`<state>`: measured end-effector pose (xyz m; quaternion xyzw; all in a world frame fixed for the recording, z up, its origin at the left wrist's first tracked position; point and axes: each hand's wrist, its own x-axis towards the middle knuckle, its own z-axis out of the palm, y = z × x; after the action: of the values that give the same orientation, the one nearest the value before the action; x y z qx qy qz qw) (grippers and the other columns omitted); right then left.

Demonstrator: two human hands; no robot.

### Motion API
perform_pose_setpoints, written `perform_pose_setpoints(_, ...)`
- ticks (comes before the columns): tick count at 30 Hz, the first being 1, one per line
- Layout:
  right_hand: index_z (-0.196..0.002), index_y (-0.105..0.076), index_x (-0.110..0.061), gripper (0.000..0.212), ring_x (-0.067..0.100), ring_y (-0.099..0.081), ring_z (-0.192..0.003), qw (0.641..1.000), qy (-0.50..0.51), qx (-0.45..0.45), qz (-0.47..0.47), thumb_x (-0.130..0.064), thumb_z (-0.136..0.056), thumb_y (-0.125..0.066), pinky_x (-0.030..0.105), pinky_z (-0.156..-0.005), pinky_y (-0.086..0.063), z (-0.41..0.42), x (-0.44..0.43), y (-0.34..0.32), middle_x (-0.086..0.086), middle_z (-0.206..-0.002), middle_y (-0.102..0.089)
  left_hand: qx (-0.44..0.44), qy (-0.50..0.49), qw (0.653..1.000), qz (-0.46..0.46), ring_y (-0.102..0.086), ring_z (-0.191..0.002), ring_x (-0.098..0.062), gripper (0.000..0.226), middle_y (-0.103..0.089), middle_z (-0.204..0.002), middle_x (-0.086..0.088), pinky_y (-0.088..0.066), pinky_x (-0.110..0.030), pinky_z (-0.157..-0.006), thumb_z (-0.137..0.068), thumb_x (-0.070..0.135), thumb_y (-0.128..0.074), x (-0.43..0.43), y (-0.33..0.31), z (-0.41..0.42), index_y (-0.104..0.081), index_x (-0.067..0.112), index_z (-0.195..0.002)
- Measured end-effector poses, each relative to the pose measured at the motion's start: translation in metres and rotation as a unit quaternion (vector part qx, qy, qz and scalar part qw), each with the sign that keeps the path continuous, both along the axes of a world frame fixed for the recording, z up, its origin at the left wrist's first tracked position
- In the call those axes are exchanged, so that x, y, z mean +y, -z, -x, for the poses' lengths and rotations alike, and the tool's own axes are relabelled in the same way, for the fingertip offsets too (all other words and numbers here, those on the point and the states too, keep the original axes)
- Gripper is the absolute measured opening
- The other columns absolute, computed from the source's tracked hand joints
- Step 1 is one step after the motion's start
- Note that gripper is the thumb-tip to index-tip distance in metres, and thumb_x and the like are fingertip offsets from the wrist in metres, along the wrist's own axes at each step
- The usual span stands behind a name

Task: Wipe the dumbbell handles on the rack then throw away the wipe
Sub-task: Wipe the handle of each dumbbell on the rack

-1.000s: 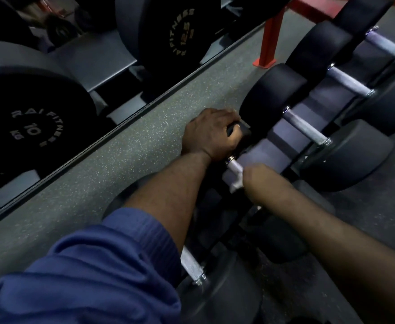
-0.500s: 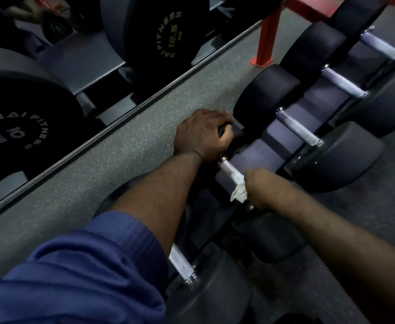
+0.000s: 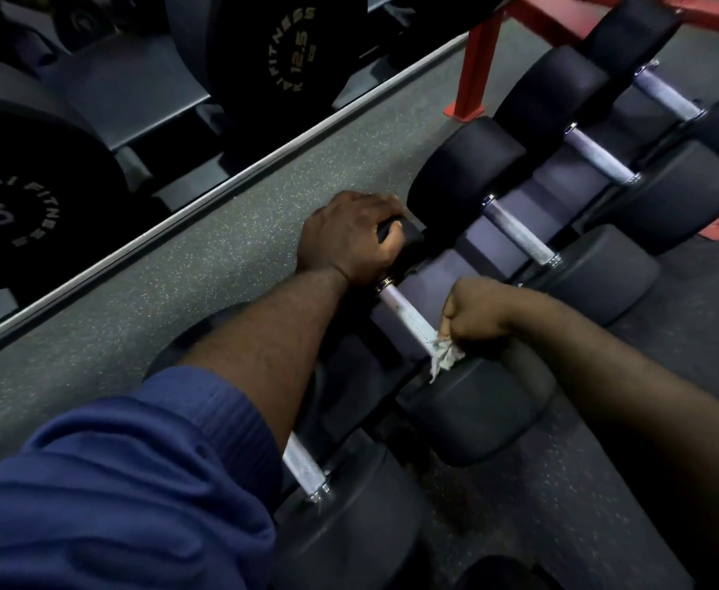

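Both hands work one dumbbell (image 3: 472,410): left hand (image 3: 349,238) curled over its far head (image 3: 409,242), right hand (image 3: 477,310) clenching a crumpled wipe (image 3: 445,357) against the near end of its handle (image 3: 406,319). More dumbbells (image 3: 605,274) sit on the red-framed rack (image 3: 472,66), far right.

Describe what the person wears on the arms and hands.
The left arm has a blue ribbed sleeve pushed up toward the elbow. The right arm shows no sleeve. The left grip and right grip are ungloved; no watch or ring shows.

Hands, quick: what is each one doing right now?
Left hand: closed round the dumbbell head.
Right hand: closed, gripping the wipe against the handle.
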<state>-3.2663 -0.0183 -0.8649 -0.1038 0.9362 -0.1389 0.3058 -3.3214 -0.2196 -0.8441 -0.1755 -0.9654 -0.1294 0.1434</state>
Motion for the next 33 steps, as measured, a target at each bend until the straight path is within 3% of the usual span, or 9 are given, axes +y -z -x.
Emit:
perform_pose_setpoints(2,-0.089,-0.079,-0.013,0.030,0.023,-0.071,-0.089,0.998,-0.034,-0.036,-0.038,-0.031,-0.065,-0.081,0.038,-0.084,-0.060,0.000,-0.006,-0.003,0.003,-0.089,-0.076,0.004,0.001,1.000,-0.004,-0.060,-0.121,-0.015,0.037,-0.066,-0.132,0.024,-0.054,-0.037,-0.094,-0.091,0.048,-0.052,0.000,-0.002,0.000,-0.071,0.040,-0.122)
perform_pose_setpoints(5,-0.100,-0.075,-0.014,0.045,0.026,-0.070,-0.092,0.995,-0.031,0.008,-0.091,-0.035,-0.063,-0.090,0.036,-0.085,-0.060,-0.001,-0.010,0.009,0.007,-0.089,-0.068,0.006,0.001,1.000,-0.002,-0.059,-0.121,-0.015,0.035,-0.065,-0.134,0.025,-0.052,-0.035,-0.093,-0.092,0.046,-0.056,0.001,-0.001,-0.001,-0.072,0.040,-0.123)
perform_pose_setpoints(11,-0.081,-0.066,-0.023,0.020,0.018,-0.067,-0.092,0.998,-0.042,-0.041,-0.036,-0.009,-0.077,-0.080,0.024,-0.074,-0.054,0.019,0.004,0.023,-0.002,-0.094,-0.072,0.015,0.000,1.000,-0.013,-0.060,-0.121,-0.015,0.035,-0.066,-0.132,0.025,-0.052,-0.036,-0.094,-0.091,0.047,-0.055,-0.001,0.003,0.000,-0.073,0.040,-0.121)
perform_pose_setpoints(13,-0.086,-0.059,-0.025,0.024,0.017,-0.062,-0.093,0.996,-0.069,-0.035,-0.036,-0.006,-0.082,-0.071,0.022,-0.064,-0.044,0.015,0.001,0.023,-0.001,-0.099,-0.069,0.011,-0.001,1.000,-0.018,-0.060,-0.121,-0.016,0.034,-0.067,-0.130,0.024,-0.053,-0.037,-0.094,-0.092,0.046,-0.055,-0.001,0.000,-0.002,-0.073,0.040,-0.120)
perform_pose_setpoints(17,-0.108,-0.056,-0.022,0.028,0.025,-0.062,-0.108,0.993,-0.104,0.017,-0.062,-0.012,-0.084,-0.068,0.023,-0.077,-0.039,0.006,0.000,0.021,0.005,-0.114,-0.067,0.001,-0.005,1.000,-0.013,-0.060,-0.123,-0.015,0.038,-0.067,-0.131,0.023,-0.054,-0.038,-0.096,-0.091,0.048,-0.053,-0.001,0.000,0.000,-0.072,0.041,-0.123)
perform_pose_setpoints(23,-0.073,-0.055,-0.019,0.018,0.021,-0.065,-0.091,0.990,-0.119,-0.054,-0.058,-0.011,-0.080,-0.070,0.026,-0.067,-0.043,0.023,-0.002,0.037,-0.004,-0.078,-0.061,0.009,-0.011,1.000,-0.027,-0.060,-0.122,-0.015,0.039,-0.068,-0.130,0.024,-0.053,-0.038,-0.095,-0.091,0.050,-0.051,-0.002,0.006,0.001,-0.072,0.041,-0.122)
perform_pose_setpoints(25,-0.086,-0.058,-0.020,0.014,0.022,-0.062,-0.096,0.991,-0.114,-0.040,-0.059,-0.013,-0.084,-0.070,0.027,-0.071,-0.044,0.020,-0.002,0.031,-0.001,-0.089,-0.065,0.003,-0.017,1.000,-0.025,-0.060,-0.121,-0.015,0.040,-0.068,-0.130,0.023,-0.054,-0.040,-0.094,-0.091,0.051,-0.050,-0.002,0.003,-0.001,-0.072,0.040,-0.123)
perform_pose_setpoints(28,-0.118,-0.053,-0.010,0.039,0.032,-0.060,-0.115,0.990,-0.112,0.007,-0.085,-0.019,-0.086,-0.072,0.031,-0.090,-0.046,0.013,0.003,0.025,0.012,-0.122,-0.063,0.000,-0.013,1.000,-0.019,-0.060,-0.121,-0.017,0.042,-0.067,-0.132,0.022,-0.054,-0.041,-0.094,-0.091,0.050,-0.049,-0.003,0.001,-0.002,-0.071,0.040,-0.124)
perform_pose_setpoints(33,-0.108,-0.061,-0.009,0.025,0.028,-0.064,-0.101,0.990,-0.119,-0.035,-0.068,-0.016,-0.085,-0.070,0.032,-0.083,-0.048,0.027,-0.003,0.029,0.010,-0.109,-0.070,-0.009,-0.013,1.000,-0.009,-0.060,-0.121,-0.018,0.043,-0.067,-0.130,0.022,-0.052,-0.040,-0.093,-0.091,0.054,-0.044,-0.003,0.004,-0.001,-0.069,0.041,-0.123)
